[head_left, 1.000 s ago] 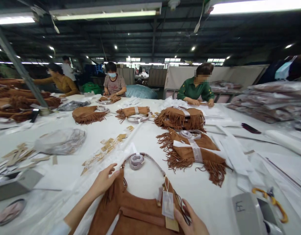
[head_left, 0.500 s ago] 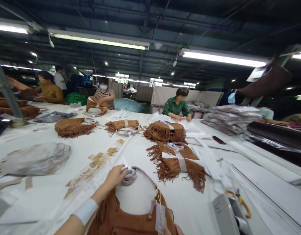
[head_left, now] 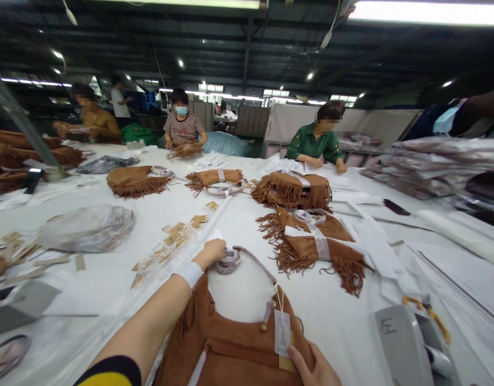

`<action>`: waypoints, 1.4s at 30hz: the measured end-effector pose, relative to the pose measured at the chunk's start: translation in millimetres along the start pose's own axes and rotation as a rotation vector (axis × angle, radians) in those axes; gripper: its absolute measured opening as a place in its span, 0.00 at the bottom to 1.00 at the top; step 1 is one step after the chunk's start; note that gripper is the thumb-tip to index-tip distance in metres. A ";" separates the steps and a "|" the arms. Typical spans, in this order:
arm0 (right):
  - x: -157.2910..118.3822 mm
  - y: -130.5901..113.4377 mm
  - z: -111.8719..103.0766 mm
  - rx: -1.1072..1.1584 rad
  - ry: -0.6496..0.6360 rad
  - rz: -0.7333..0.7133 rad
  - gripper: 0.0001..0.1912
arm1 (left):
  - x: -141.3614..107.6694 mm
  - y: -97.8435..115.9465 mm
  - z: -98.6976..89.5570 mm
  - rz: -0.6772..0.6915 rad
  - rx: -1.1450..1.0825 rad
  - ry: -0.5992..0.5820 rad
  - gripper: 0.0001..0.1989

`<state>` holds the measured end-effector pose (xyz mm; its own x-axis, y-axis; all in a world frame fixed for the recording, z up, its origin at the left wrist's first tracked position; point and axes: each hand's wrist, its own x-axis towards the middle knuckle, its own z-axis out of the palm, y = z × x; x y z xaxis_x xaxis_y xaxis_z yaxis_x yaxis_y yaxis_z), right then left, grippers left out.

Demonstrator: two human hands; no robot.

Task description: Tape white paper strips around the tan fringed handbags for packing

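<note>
A brown suede handbag (head_left: 239, 364) lies in front of me, its wrapped strap (head_left: 255, 259) arching up and ending in a coil (head_left: 229, 261). My left hand (head_left: 214, 252) is closed beside that coil, next to a bit of white sheet (head_left: 217, 235); its fingertips are hidden. At the bag's right side, my right hand (head_left: 317, 367) grips the bag, its thumb beside a hang tag in a clear sleeve (head_left: 282, 332) and a tan card (head_left: 287, 360). The bag's lower part runs out of view.
Fringed brown bags with paper bands (head_left: 317, 241) lie ahead, some stacked (head_left: 293, 190). Loose tan tags (head_left: 178, 233) and a plastic-wrapped bundle (head_left: 88, 228) are at left. A grey tape dispenser (head_left: 411, 343) stands at right. Co-workers (head_left: 319, 139) work across the table.
My view has tilted down and shifted left, showing more of the bag. My right hand has come further into view at the tag. The left hand stays by the strap coil, its fingers now more curled.
</note>
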<state>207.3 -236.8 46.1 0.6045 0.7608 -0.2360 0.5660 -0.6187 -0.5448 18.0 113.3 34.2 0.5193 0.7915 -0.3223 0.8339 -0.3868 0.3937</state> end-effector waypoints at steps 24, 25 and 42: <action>77.4 -29.9 5.0 -0.171 0.086 -0.008 0.33 | -164.2 -61.4 31.7 -0.011 -0.881 0.540 0.21; 77.1 -29.1 5.1 -0.170 0.083 -0.007 0.33 | -166.3 -65.6 39.1 -0.084 -0.964 0.545 0.23; 99.0 -189.1 78.1 0.269 -0.228 -0.397 0.26 | -93.0 -62.4 32.8 -0.210 -1.149 0.036 0.13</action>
<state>116.3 -29.2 63.0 0.2185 0.9682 -0.1221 0.5448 -0.2249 -0.8078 -76.2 48.4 11.4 0.3702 0.8092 -0.4563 0.2331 0.3945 0.8888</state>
